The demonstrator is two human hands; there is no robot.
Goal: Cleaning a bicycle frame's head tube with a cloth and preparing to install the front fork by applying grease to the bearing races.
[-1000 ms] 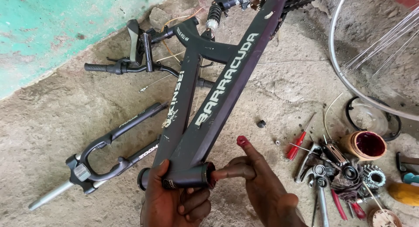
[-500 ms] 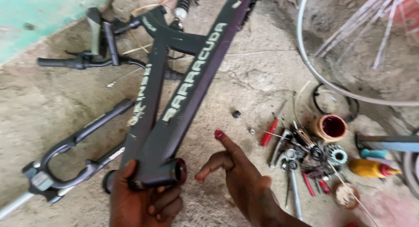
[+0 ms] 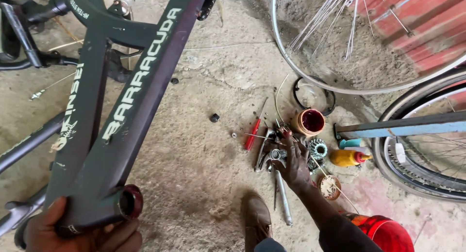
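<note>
Frame [image 3: 121, 116] of a dark bicycle fills the left of my view, its two tubes running up and away from the bottom bracket shell [image 3: 127, 203], which sits low at the left edge. My left hand [image 3: 80, 232] is clamped around that lower end, fingers curled under the shell and thumb pressed on the near tube, so the frame rests in that grip and tilts up off the concrete floor [image 3: 194, 184].

My right hand [image 3: 291, 160] is well apart from the frame, out to the right over a pile of tools [image 3: 272, 152] on the ground. Its fingers are spread loosely and bent down into the pile, touching the metal pieces there (I cannot tell whether it has closed on any one of them). A red-handled screwdriver [image 3: 253, 133] lies just left of the hand, a small sprocket [image 3: 318, 147] just right of it.

Beyond the fingers stands a tub [image 3: 309, 122] of red grease, and near the sprocket lies a yellow bottle [image 3: 347, 157] on its side. A bare wheel rim [image 3: 340, 87] arcs across the top right, with a tyred wheel [image 3: 412, 174] lower at the right edge. A brown shoe [image 3: 256, 218] shows at the bottom, beside the right forearm. A fork [image 3: 29, 140] lies on the floor at far left.
</note>
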